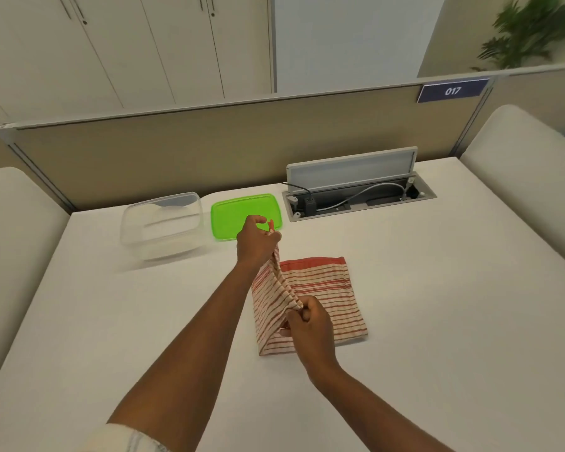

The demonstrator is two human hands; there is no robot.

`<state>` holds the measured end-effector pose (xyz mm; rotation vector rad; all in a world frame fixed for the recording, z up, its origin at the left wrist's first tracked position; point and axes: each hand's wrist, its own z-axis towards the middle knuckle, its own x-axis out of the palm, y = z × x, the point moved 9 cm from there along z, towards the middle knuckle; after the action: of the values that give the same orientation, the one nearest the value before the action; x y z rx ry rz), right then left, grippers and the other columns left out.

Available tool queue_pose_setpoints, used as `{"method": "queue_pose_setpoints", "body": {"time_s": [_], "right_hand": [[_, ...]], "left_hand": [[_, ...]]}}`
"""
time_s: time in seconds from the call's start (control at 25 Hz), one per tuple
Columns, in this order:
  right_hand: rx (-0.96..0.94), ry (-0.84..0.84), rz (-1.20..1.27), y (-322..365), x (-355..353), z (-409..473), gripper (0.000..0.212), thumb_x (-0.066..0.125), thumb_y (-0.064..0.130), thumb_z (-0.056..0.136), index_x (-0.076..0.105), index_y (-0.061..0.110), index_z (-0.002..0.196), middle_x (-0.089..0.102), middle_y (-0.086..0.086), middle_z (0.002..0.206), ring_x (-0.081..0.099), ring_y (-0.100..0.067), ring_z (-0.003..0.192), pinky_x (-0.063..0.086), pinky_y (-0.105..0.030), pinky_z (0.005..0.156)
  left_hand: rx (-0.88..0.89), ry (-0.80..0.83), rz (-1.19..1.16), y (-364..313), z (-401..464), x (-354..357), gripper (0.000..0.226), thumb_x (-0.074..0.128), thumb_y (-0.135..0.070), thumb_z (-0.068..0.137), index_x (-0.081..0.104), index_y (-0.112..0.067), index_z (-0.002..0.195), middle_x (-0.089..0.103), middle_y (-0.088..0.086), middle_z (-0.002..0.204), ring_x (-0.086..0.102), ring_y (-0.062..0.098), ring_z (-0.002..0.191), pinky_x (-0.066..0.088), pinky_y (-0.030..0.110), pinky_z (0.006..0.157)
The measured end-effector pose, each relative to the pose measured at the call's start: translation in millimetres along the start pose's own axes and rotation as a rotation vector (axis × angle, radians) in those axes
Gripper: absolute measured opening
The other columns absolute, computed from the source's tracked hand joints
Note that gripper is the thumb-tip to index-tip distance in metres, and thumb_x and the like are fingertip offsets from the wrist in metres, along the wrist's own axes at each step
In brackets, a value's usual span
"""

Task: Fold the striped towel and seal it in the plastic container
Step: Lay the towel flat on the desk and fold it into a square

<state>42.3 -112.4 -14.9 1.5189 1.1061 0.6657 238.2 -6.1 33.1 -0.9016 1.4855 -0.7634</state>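
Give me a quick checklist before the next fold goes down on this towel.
1. Left hand grips the far end of the lifted edge of the striped towel: ok.
2. Right hand pinches the near end of that edge: ok.
3. Rest of the towel lies flat on the table: ok.
4. Plastic container is open and empty: ok.
5. Green lid lies off the container, beside it: ok.
6. Folded towel small enough for the container: cannot tell.
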Motion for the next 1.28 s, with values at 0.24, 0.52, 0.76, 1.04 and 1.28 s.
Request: {"method": "queue_pose_setpoints", "body": {"time_s": [0.24,0.52,0.76,1.04,1.28], "right_hand": [[0.152,-0.095,0.031,-47,-70,17,0.01,0.057,0.022,0.096,0.06,0.017,0.104,0.07,0.0,0.099,0.072,-0.017,0.083,0.062,-0.026,0.066],[0.21,-0.05,-0.079,-75,-103,32,0.011,0.064,0.029,0.09,0.06,0.023,0.098,0.07,0.005,0.097,0.068,-0.017,0.087,0.061,-0.035,0.081],[0.199,-0.067,-0.176,-85,-119,39,0.013,0.058,0.03,0.094,0.061,0.017,0.098,0.07,0.002,0.095,0.069,-0.017,0.084,0.06,-0.028,0.076],[0.306,-0.144,-0.247,-105,-143,36,0.024,0.062,0.031,0.092,0.05,0.017,0.108,0.069,-0.005,0.107,0.069,-0.017,0.081,0.061,-0.029,0.073],[-0.023,-0.171,-0.626,-79,-158,35,0.05,0.067,0.03,0.088,0.04,0.023,0.129,0.056,-0.001,0.126,0.061,-0.018,0.108,0.055,-0.029,0.084]], "left_hand": [[-0.018,0.144,0.072,0,-18,108,0.043,0.07,-0.016,0.083,0.052,-0.016,0.122,0.072,0.01,0.106,0.067,0.023,0.088,0.046,0.026,0.073],[-0.025,0.147,0.111,12,-22,147,0.039,0.067,-0.013,0.086,0.052,-0.015,0.122,0.073,0.01,0.103,0.063,0.016,0.077,0.041,0.018,0.056],[-0.013,0.146,0.07,3,-29,166,0.038,0.069,-0.014,0.087,0.054,-0.018,0.122,0.073,0.007,0.102,0.064,0.012,0.075,0.047,0.017,0.057],[-0.057,0.336,0.024,12,-47,192,0.035,0.06,-0.026,0.093,0.055,-0.016,0.125,0.066,0.005,0.118,0.065,0.02,0.104,0.056,0.042,0.09],[0.169,0.335,0.137,14,-67,171,0.028,0.057,-0.015,0.093,0.068,-0.016,0.12,0.068,0.002,0.123,0.061,0.014,0.112,0.047,0.027,0.096]]}}
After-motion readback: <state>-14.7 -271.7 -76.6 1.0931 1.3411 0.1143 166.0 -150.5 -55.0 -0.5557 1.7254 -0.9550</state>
